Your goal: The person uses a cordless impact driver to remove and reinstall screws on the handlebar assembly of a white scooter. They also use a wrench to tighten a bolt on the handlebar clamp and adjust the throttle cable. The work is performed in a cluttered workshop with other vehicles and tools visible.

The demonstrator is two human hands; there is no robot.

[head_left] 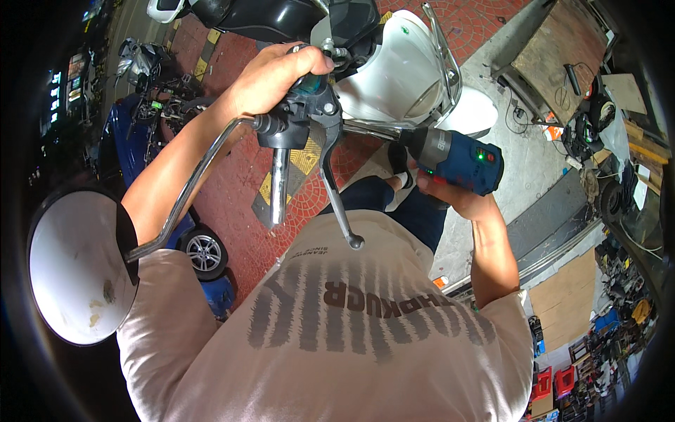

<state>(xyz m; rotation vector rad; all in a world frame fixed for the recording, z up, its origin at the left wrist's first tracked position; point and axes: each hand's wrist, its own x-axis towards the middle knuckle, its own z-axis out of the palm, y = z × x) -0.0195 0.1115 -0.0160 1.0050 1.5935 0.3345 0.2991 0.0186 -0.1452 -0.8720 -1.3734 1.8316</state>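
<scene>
My left hand point(271, 76) is closed around the black control housing point(292, 116) of a scooter handlebar, thumb on top. A bare metal bar end point(280, 186) sticks out below the housing, without a grip. Beside it hangs a silver brake lever point(333, 190) with a ball tip. A round mirror point(83, 267) on a bent stem joins the housing at the left. In my right hand point(457, 195) is a blue cordless impact driver point(464, 160), its nose toward the housing. A long thin bit reaches the lever side; whether its tip touches a screw cannot be made out.
White scooter bodywork point(394, 74) with a chrome rail point(444, 49) lies beyond the handlebar. A worn wooden table point(555, 56) stands at far right, near shelves crowded with parts. At left are a parked motorbike point(144, 63) and a blue vehicle with a spoked wheel point(204, 253).
</scene>
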